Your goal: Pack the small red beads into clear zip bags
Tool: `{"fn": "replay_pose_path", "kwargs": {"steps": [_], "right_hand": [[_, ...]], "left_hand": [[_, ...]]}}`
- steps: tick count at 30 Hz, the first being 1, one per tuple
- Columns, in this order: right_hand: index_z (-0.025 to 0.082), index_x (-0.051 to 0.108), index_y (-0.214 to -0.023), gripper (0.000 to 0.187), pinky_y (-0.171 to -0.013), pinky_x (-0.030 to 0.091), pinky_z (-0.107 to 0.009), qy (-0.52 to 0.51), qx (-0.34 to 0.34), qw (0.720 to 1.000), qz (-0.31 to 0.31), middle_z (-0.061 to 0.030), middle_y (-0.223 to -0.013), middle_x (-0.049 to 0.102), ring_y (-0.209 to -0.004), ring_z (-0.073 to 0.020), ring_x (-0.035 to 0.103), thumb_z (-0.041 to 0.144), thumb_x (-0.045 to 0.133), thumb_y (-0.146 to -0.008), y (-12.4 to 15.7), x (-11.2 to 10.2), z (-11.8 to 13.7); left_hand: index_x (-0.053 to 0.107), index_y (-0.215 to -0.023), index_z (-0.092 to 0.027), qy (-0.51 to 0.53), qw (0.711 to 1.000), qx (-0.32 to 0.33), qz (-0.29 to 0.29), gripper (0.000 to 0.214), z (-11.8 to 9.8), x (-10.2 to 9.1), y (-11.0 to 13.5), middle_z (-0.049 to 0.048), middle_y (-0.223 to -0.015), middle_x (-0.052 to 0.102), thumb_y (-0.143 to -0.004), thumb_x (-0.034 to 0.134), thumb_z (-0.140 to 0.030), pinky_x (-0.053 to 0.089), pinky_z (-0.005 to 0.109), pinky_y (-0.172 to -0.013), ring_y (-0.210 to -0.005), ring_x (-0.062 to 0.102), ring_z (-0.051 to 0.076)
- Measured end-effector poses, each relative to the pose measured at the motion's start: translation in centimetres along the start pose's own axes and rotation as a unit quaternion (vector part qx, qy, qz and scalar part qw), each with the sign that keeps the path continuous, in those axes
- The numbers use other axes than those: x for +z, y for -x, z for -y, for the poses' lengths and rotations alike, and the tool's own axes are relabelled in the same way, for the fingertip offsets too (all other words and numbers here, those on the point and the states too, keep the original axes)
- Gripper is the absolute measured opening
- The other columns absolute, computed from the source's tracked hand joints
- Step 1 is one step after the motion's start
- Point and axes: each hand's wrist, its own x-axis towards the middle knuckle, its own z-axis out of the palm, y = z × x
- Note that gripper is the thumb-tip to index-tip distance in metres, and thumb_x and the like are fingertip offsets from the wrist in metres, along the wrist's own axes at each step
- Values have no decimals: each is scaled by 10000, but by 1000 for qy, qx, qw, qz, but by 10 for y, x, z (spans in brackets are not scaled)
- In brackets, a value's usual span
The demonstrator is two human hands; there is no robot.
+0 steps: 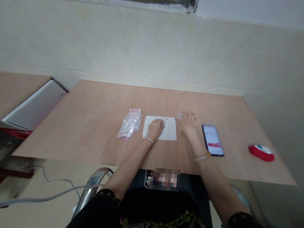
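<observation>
My left hand [155, 128] rests on a white sheet [169, 130], its fingers curled and pressed together near the middle. What they hold, if anything, is too small to make out. A tiny reddish spot [167, 119] shows near the sheet's far edge. Just right of the sheet, my right hand [189, 123] lies low over the table with its fingers apart. Beside its fingertips is a clear plastic piece [179, 116], partly covered by the hand. To the left of the sheet lies a stack of clear zip bags [130, 124] with pink edges, fanned and overlapping.
A phone [213, 139] with a lit screen lies right of my right forearm. Farther right on the wooden table [91, 133] is a red and white object [261, 153]. Another phone [148, 179] rests on my lap. A cable [38, 199] runs along the lower left.
</observation>
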Motion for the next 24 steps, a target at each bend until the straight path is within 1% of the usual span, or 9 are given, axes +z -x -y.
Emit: {"fn": "replay_pose_path", "kwargs": {"steps": [2,4,8,11,16,21,24], "right_hand": [[81,174,-1495,722,-1127,150,-485,-20,-56,997,-53,-211,-1551,185,-1437,-342,137,532,276,-941,-7,12,-3],[89,146,-1500,698,-1139,150,-446,-42,-94,990,-96,-178,-1568,148,-1446,-308,115,511,244,-953,-12,24,-5],[84,123,-1502,691,-1147,153,-417,-76,-130,979,-139,-157,-1575,138,-1454,-270,89,511,183,-961,-14,44,-7],[104,110,-1505,685,-1147,161,-427,-90,-127,976,-152,-150,-1574,147,-1456,-262,92,516,162,-961,-12,51,-9],[133,100,-1509,665,-1149,147,-441,-91,-123,974,-168,-142,-1577,140,-1457,-255,95,512,146,-964,-11,53,-7],[112,75,-1510,702,-1148,135,-439,-78,-115,978,-157,-156,-1577,128,-1451,-266,111,538,154,-958,-10,51,-5],[104,59,-1509,716,-1149,120,-436,-70,-117,978,-156,-167,-1575,124,-1450,-263,110,550,150,-956,-9,49,-4]], "left_hand": [[580,-971,-151,6,1000,9,-13,317,1,1,0,111,-979,641,-984,304,-305,417,286,-744,-895,594,201],[580,-954,-150,14,999,18,-23,312,2,2,1,109,-966,642,-984,310,-304,416,284,-757,-891,591,196],[584,-930,-145,15,999,28,-27,307,3,2,0,112,-954,644,-981,323,-299,414,284,-770,-894,586,195],[588,-908,-148,5,999,38,-34,312,3,1,0,107,-930,642,-980,322,-295,413,285,-769,-898,579,194],[585,-878,-160,12,998,35,-46,304,3,0,2,101,-905,632,-975,337,-306,411,285,-771,-896,569,188],[577,-832,-169,45,997,30,-51,283,4,1,2,92,-871,627,-965,364,-300,409,289,-763,-875,566,188],[568,-813,-178,87,994,17,-67,281,5,0,1,76,-852,626,-963,366,-302,409,287,-772,-867,566,180]]}}
